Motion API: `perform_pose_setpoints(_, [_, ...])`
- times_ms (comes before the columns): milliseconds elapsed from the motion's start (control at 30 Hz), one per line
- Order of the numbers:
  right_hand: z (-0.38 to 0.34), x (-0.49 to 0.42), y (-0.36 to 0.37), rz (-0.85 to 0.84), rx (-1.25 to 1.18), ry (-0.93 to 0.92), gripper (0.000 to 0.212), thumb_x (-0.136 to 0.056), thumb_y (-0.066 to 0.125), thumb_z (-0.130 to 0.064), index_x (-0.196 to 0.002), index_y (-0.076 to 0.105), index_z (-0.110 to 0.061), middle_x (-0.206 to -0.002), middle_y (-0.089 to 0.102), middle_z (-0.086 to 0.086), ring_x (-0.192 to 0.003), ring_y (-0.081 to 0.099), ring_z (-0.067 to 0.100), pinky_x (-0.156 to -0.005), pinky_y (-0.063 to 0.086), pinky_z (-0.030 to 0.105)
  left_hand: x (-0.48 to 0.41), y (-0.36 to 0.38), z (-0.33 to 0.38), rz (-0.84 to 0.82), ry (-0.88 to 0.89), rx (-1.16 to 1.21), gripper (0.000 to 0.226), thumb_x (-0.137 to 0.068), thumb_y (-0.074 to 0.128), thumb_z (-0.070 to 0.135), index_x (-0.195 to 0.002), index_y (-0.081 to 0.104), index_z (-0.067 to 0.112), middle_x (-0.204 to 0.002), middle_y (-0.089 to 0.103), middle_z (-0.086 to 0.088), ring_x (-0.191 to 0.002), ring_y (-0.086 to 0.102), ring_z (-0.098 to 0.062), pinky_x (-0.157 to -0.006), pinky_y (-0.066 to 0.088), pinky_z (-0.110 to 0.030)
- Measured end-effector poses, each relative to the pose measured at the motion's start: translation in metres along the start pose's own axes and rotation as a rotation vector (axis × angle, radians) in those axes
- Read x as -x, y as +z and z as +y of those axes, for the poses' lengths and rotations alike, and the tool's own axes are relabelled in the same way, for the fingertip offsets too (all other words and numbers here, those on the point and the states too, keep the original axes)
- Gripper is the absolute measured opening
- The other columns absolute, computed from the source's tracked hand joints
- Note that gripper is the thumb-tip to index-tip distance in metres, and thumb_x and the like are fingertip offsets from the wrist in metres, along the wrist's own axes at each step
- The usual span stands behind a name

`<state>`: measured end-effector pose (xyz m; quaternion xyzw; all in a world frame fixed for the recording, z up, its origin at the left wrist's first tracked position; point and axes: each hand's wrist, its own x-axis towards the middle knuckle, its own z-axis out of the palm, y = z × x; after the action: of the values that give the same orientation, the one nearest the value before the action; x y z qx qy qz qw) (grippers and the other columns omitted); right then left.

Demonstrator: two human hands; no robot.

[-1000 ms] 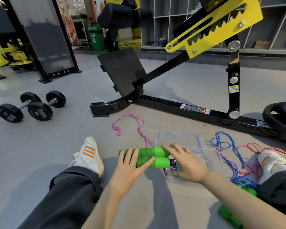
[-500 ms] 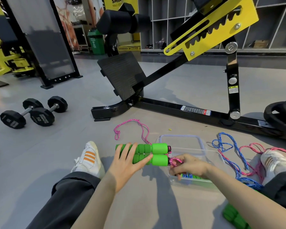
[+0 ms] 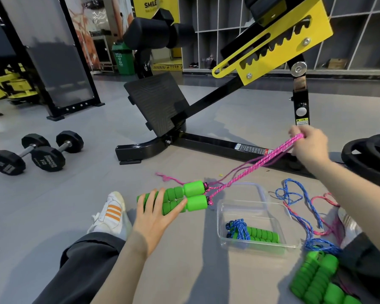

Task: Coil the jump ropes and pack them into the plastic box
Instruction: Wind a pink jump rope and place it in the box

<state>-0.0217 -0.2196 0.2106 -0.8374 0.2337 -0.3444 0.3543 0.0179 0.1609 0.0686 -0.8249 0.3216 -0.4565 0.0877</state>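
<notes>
My left hand grips two green foam handles side by side above the floor. Their pink rope runs taut, doubled, up to my right hand, which is shut on it at the right. A loose tail of the pink rope lies on the floor behind the handles. The clear plastic box sits on the floor between my legs and holds a coiled blue rope with green handles. Another blue rope lies tangled right of the box, with more green handles at lower right.
A black and yellow gym bench frame stands right behind the box. Two dumbbells lie at the left. Weight plates are stacked at the right edge. My shoe rests left of the handles, my other shoe among the tangled ropes.
My right hand left the box area and rose up and right, pulling the pink rope taut. The left hand kept hold of the green handles.
</notes>
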Motion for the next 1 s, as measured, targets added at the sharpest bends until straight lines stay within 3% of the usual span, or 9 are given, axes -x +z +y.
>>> perform_pose_setpoints(67, [-0.011,-0.012,-0.022,-0.033,-0.332,0.24,0.037,-0.098,0.043,-0.033,-0.105,0.057,0.0,-0.096,0.059,0.015,-0.067,0.062,0.034,-0.056,0.056,0.027,-0.004,0.001,0.001,0.007,-0.015,-0.002,0.08,-0.07,0.029,-0.013,-0.137,0.041,0.029,-0.119,0.043,-0.028,-0.101,0.046,-0.04,-0.083,0.036,-0.053])
perform_pose_setpoints(133, [-0.017,-0.026,-0.042,-0.054,-0.44,0.278,0.037,-0.098,0.044,-0.037,-0.109,0.055,-0.004,-0.109,0.058,0.011,-0.078,0.063,0.032,-0.077,0.056,0.034,-0.009,0.001,0.001,0.024,-0.019,-0.002,0.083,-0.068,0.031,-0.016,-0.137,0.041,0.029,-0.119,0.043,-0.029,-0.1,0.045,-0.04,-0.083,0.036,-0.053])
perform_pose_setpoints(200, [-0.025,-0.034,-0.06,-0.068,-0.238,0.127,0.043,-0.096,0.043,-0.045,-0.105,0.059,-0.006,-0.115,0.061,0.013,-0.086,0.063,0.032,-0.089,0.05,0.044,-0.018,0.0,0.003,0.052,-0.03,0.001,0.084,-0.068,0.031,-0.018,-0.137,0.041,0.028,-0.118,0.044,-0.029,-0.1,0.046,-0.04,-0.082,0.037,-0.054])
perform_pose_setpoints(333, [-0.067,-0.04,-0.088,-0.052,-0.11,-0.137,0.056,-0.094,0.032,-0.055,-0.09,0.063,-0.008,-0.098,0.065,0.02,-0.086,0.063,0.032,-0.09,0.05,0.047,-0.047,-0.005,0.011,0.149,-0.056,0.034,0.076,-0.075,0.032,-0.016,-0.135,0.043,0.028,-0.119,0.043,-0.027,-0.1,0.047,-0.04,-0.084,0.042,-0.054])
perform_pose_setpoints(500, [-0.131,-0.056,-0.133,0.153,-0.119,-0.394,0.06,-0.098,0.026,-0.047,-0.099,0.061,0.002,-0.087,0.058,0.016,-0.069,0.055,0.015,-0.062,0.047,0.018,-0.086,-0.005,0.018,0.286,-0.059,0.055,0.082,-0.071,0.053,-0.017,-0.138,0.043,0.03,-0.124,0.042,-0.027,-0.106,0.046,-0.041,-0.09,0.039,-0.056])
perform_pose_setpoints(600, [-0.156,-0.059,-0.155,0.181,-0.041,-0.527,0.058,-0.098,0.027,-0.044,-0.1,0.061,0.003,-0.094,0.061,0.022,-0.074,0.053,0.011,-0.075,0.045,0.023,-0.103,-0.011,0.023,0.301,-0.058,0.06,0.086,-0.068,0.044,-0.016,-0.14,0.04,0.03,-0.126,0.041,-0.027,-0.108,0.045,-0.041,-0.092,0.037,-0.055])
perform_pose_setpoints(767, [-0.158,-0.052,-0.151,0.06,-0.023,-0.524,0.059,-0.097,0.024,-0.048,-0.095,0.063,-0.004,-0.096,0.065,0.016,-0.088,0.06,0.021,-0.09,0.048,0.034,-0.115,-0.015,0.022,0.321,-0.064,0.039,0.083,-0.072,0.045,-0.014,-0.141,0.039,0.03,-0.127,0.041,-0.028,-0.109,0.046,-0.042,-0.094,0.037,-0.055])
perform_pose_setpoints(833, [-0.138,-0.045,-0.133,-0.033,0.026,-0.446,0.06,-0.099,0.023,-0.045,-0.093,0.064,-0.002,-0.095,0.065,0.013,-0.089,0.06,0.023,-0.084,0.046,0.031,-0.113,-0.013,0.018,0.328,-0.074,0.027,0.082,-0.071,0.049,-0.014,-0.141,0.041,0.03,-0.126,0.042,-0.029,-0.108,0.046,-0.042,-0.095,0.036,-0.056])
perform_pose_setpoints(1000, [-0.102,-0.042,-0.1,-0.092,-0.006,-0.358,0.062,-0.098,0.022,-0.051,-0.089,0.065,-0.007,-0.098,0.065,0.01,-0.096,0.058,0.023,-0.087,0.043,0.036,-0.104,-0.018,0.003,0.248,-0.072,0.042,0.073,-0.078,0.02,-0.006,-0.139,0.041,0.029,-0.126,0.04,-0.029,-0.111,0.043,-0.041,-0.093,0.04,-0.057])
